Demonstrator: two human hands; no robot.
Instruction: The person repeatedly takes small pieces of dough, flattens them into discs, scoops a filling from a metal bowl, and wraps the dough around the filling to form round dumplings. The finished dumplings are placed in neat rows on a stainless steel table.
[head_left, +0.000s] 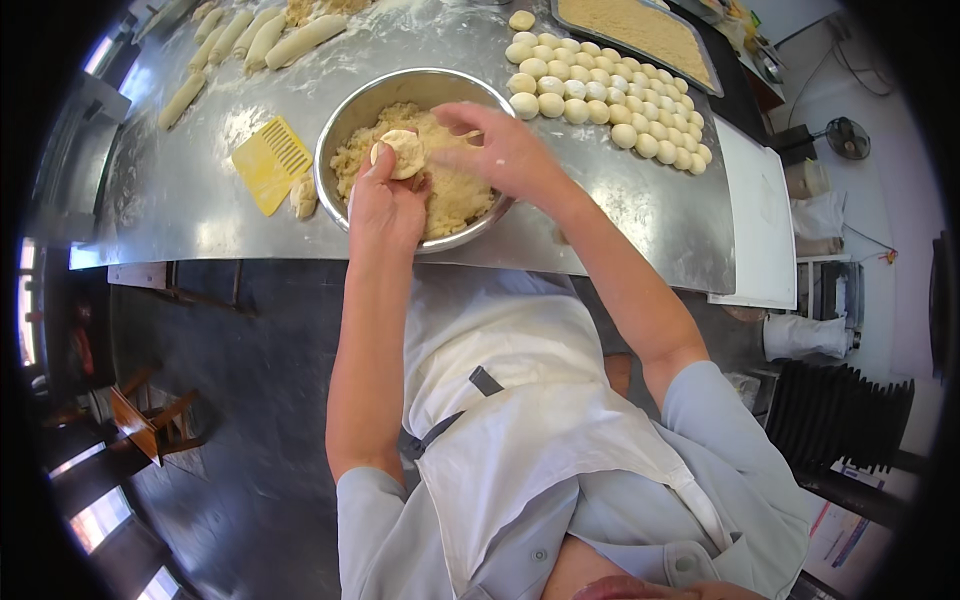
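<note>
My left hand (390, 202) holds a small round of dough with crumbly filling (405, 154) on it, above a steel mixing bowl (328, 184). Pale crumbly filling (457, 195) lies in the bowl. My right hand (499, 146), a little blurred, is over the bowl's right side with its fingers apart, and nothing shows between them. Left of the bowl are a yellow plastic dough scraper (264, 161) and a small lump of dough (303, 197) near its lower corner. Rows of round dough balls (600, 90) sit to the right on the steel table (645, 217).
Several dough rolls (262, 41) lie on the floured table at the upper left. A tray of crumbly filling (637, 34) stands behind the dough balls. A white board (754, 217) lies at the table's right end. The table's front edge runs just below the bowl.
</note>
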